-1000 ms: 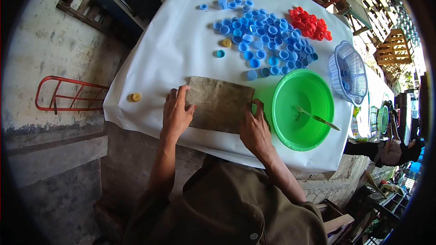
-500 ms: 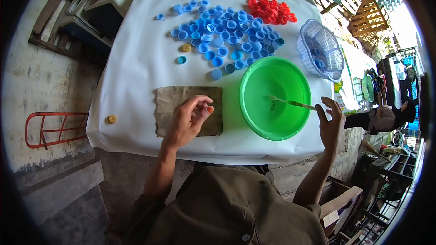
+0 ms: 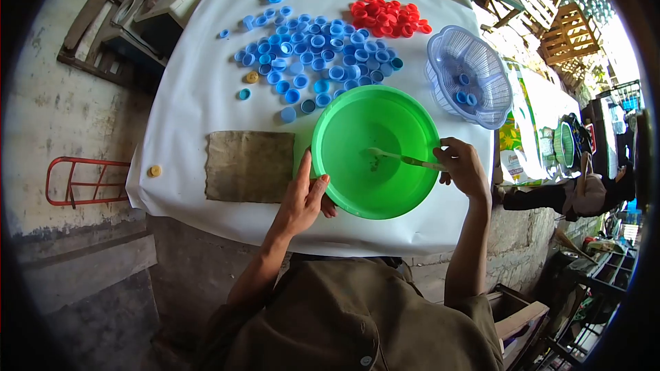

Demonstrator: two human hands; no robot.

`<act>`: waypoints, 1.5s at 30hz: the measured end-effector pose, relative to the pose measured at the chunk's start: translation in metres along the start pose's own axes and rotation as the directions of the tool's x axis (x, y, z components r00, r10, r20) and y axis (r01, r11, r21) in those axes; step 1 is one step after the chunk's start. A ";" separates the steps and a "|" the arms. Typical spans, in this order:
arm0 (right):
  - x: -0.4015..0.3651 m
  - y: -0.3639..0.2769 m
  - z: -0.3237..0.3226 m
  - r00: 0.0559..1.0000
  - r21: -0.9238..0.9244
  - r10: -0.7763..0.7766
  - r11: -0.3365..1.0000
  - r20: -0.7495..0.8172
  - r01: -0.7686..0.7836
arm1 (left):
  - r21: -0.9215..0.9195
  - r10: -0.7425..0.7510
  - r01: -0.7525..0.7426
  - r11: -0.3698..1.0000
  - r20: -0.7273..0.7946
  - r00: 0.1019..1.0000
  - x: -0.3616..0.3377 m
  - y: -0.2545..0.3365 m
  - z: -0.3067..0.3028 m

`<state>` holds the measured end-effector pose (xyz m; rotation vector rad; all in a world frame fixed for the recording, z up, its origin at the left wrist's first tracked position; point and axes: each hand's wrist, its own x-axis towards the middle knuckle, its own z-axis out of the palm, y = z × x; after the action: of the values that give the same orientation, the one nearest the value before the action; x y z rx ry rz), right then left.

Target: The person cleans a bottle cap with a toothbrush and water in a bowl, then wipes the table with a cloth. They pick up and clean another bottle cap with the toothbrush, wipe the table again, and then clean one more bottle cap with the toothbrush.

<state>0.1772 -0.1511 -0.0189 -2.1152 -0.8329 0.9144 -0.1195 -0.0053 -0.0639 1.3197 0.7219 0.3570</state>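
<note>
A green plastic basin (image 3: 344, 199) is between my hands near the table's front edge. At its left side, my left hand (image 3: 301, 199) grips the wall, thumb outside and some fingertips tucked low against it. My right hand (image 3: 462, 168) closes on the right rim, right where the handle end of a slim brush (image 3: 412, 161), much like a toothbrush, crosses it. The brush's pale head rests inside the basin near a few dark specks. A brown cloth (image 3: 249, 167) lies flat to the left of my left hand.
Many blue bottle caps (image 3: 317, 41) spread across the white-covered table (image 3: 185, 96), with a red cap pile (image 3: 388, 15) behind. A blue openwork basket (image 3: 474, 72) holds several caps. Yellowish caps (image 3: 155, 171) lie at left. Another person (image 3: 584, 189) is at far right.
My left hand has moved from above the cloth to the basin's left side. My right hand has come onto the rim. The basin looks larger, seemingly lifted, and the whole view has shifted.
</note>
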 end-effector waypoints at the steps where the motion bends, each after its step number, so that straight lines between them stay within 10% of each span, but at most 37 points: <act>1: 0.004 0.005 0.000 0.999 0.030 -0.035 0.999 -0.029 0.035 | -0.032 -0.012 0.012 0.999 -0.009 1.000 -0.002 0.003 0.007; 23: -0.009 0.079 -0.083 0.995 0.143 -0.091 0.986 0.032 0.085 | -0.053 0.045 -0.048 0.997 -0.072 0.996 0.009 -0.009 0.117; 27: -0.014 0.082 -0.085 0.995 0.056 -0.091 0.994 0.038 0.089 | 0.062 0.115 -0.109 0.992 -0.104 0.988 0.010 -0.009 0.118; 30: -0.021 0.077 -0.082 0.990 -0.101 -0.129 0.987 -0.063 0.122 | 0.498 0.039 0.009 0.867 -0.086 0.996 0.011 0.012 0.099; 32: -0.025 0.071 -0.075 0.939 -0.221 -0.285 0.945 -0.194 0.241 | 0.419 0.296 -0.188 0.888 -0.207 0.933 0.019 -0.009 0.081; 34: -0.023 0.071 -0.072 0.936 -0.250 -0.306 0.933 -0.174 0.259 | 0.471 0.168 0.017 0.882 -0.348 0.922 0.019 0.022 0.063; 38: -0.026 0.060 -0.066 0.918 -0.332 -0.381 0.884 -0.107 0.328 | 0.640 0.366 0.037 0.768 -0.485 0.794 0.037 0.015 0.012; 45: -0.029 0.052 -0.052 0.943 -0.219 -0.258 0.953 -0.211 0.211 | 0.845 0.583 0.047 0.533 -0.407 0.703 0.077 -0.009 -0.039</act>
<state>0.2169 -0.2199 -0.0216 -2.1758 -1.0560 0.4593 -0.0901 0.0698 -0.0965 2.2858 1.3800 0.8778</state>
